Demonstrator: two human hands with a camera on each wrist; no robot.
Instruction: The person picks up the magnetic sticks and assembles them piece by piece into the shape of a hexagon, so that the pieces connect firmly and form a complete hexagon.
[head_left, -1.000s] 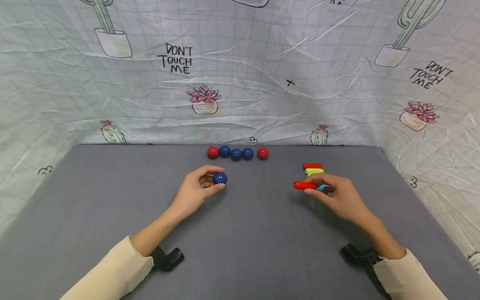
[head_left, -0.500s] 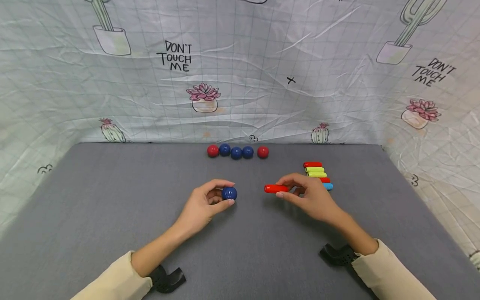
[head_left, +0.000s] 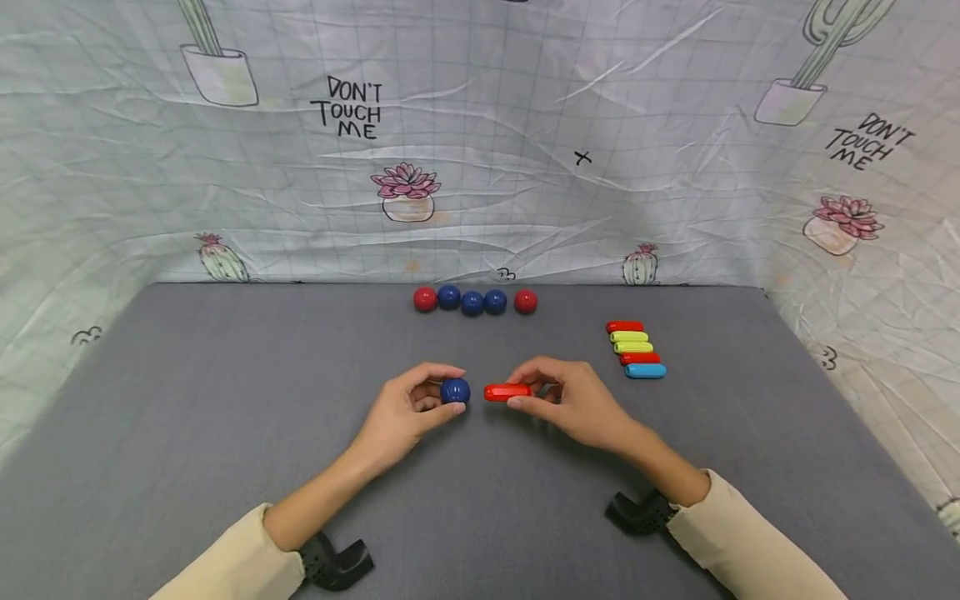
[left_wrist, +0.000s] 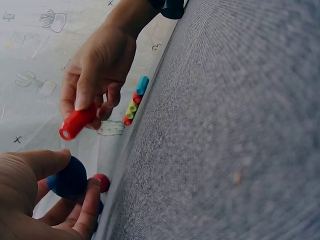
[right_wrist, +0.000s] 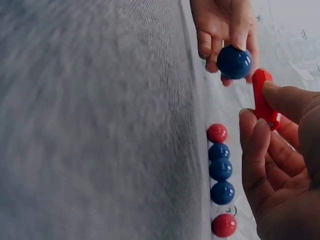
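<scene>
Grips ball (head_left: 455, 392) in left hand (head_left: 397, 417) and pinches rod (head_left: 502, 392) toward its back end in right hand (head_left: 581, 406), just apart above table (head_left: 465, 517), apparently to leave rod's front end bare, facing ball.

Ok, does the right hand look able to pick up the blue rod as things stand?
Probably not straight away: the right hand holds a red rod. The way itself looks free, though, with nothing on top of the blue rod and its near side open.

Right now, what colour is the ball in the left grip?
Dark blue; the ball shows best in the right wrist view.
</scene>
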